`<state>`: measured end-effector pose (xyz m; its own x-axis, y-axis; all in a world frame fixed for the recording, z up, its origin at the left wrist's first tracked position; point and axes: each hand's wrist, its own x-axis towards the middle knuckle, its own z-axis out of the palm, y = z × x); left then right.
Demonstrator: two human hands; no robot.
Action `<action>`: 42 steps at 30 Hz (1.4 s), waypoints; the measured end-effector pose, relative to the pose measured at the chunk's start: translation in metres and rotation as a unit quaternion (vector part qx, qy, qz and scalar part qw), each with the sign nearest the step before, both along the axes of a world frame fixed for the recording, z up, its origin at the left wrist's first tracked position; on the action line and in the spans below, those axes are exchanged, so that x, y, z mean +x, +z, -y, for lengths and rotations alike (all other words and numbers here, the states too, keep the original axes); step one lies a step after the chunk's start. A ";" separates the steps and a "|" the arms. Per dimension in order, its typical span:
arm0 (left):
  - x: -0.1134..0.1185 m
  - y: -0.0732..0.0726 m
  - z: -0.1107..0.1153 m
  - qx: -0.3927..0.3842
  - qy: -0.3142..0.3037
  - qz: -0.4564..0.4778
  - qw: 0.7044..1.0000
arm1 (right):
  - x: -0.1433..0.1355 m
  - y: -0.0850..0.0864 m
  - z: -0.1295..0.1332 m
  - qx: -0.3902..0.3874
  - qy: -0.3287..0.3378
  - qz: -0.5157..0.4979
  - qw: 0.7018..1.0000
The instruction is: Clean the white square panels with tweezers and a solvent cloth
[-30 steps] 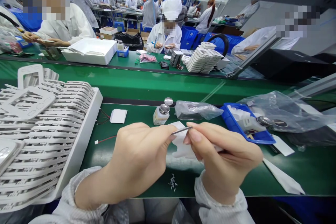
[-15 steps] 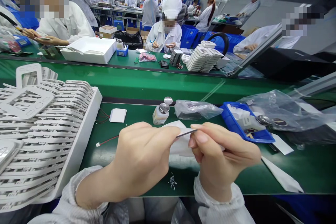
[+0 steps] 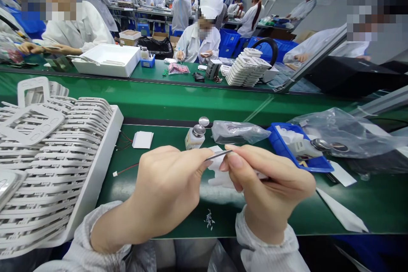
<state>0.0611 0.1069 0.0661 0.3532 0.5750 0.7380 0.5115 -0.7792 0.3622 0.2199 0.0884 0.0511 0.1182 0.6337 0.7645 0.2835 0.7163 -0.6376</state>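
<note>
My right hand grips thin metal tweezers whose tips point left, into the fingertips of my left hand. My left hand is curled shut, thumb and forefinger pinched on something too small to make out. Both hands hover above the green mat, over a white cloth or paper. A few tiny white scraps lie on the mat below my hands.
A white tray stacked with several white plastic frames stands at my left. Behind my hands are a small pump bottle, a white pad, a wired connector, a plastic bag and a blue bin. Other workers sit across the green conveyor.
My hands have stayed pinched together, rising slightly and drifting a little left; the tweezers remain against my left fingertips.
</note>
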 end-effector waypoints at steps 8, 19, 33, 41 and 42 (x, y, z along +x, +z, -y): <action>0.005 -0.006 -0.005 0.070 0.005 0.002 0.998 | -0.003 -0.007 -0.006 -0.022 -0.028 -0.070 0.997; 0.001 -0.005 -0.020 0.144 0.074 -0.053 0.985 | 0.007 0.012 -0.004 -0.232 -0.008 -0.057 0.971; 0.004 -0.006 -0.019 0.195 0.060 -0.083 0.975 | 0.011 0.016 -0.008 -0.274 0.011 -0.063 0.960; 0.005 -0.005 -0.019 0.191 0.069 -0.095 0.975 | 0.013 0.014 -0.010 -0.263 0.012 -0.071 0.962; 0.005 -0.005 -0.020 0.193 0.068 -0.099 0.974 | 0.013 0.014 -0.011 -0.257 0.011 -0.076 0.963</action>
